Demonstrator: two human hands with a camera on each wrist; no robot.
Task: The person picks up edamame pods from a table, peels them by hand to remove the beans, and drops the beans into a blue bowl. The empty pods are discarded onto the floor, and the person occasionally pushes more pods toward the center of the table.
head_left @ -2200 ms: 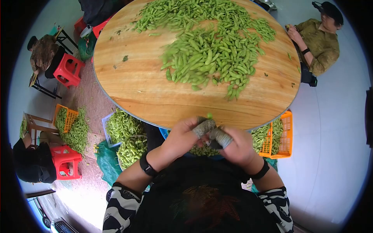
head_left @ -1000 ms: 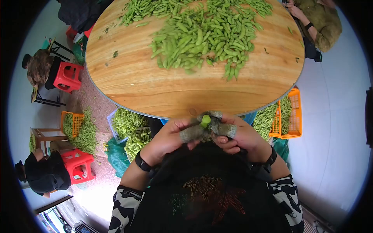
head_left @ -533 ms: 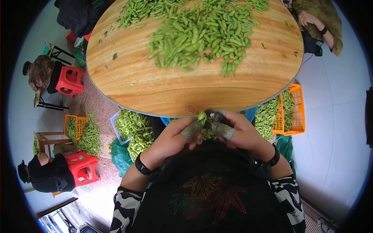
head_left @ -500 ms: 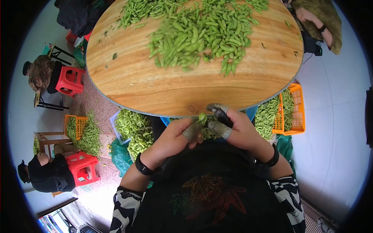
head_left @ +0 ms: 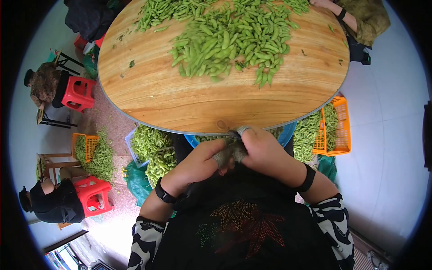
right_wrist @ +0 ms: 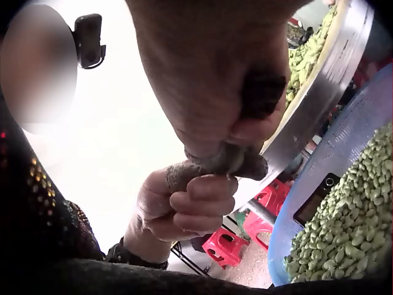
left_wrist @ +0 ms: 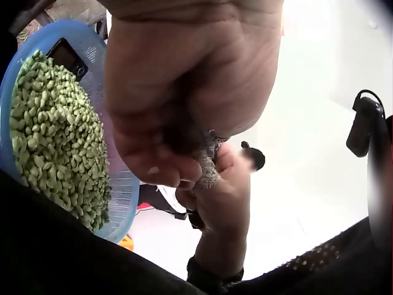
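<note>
Both hands meet at the fingertips just below the near table edge, over a blue basin. My left hand has curled fingers and a grey-wrapped thumb; it pinches a green edamame pod, now mostly hidden among the fingers. Curled against it from the other side, my right hand, with wrapped fingertips, grips at the same spot. Shelled green beans fill much of the basin in the left wrist view, where a dark phone lies against its inner wall.
A heap of edamame pods covers the far part of the round wooden table. Orange crates and a pale crate with pods stand around. Other people sit left, near red stools, and at upper right.
The right hand, its fingers spread apart from the left half a second ago, has closed in against it. The green pod that showed above the left fingertips is now covered. The right-hand person's arm has moved.
</note>
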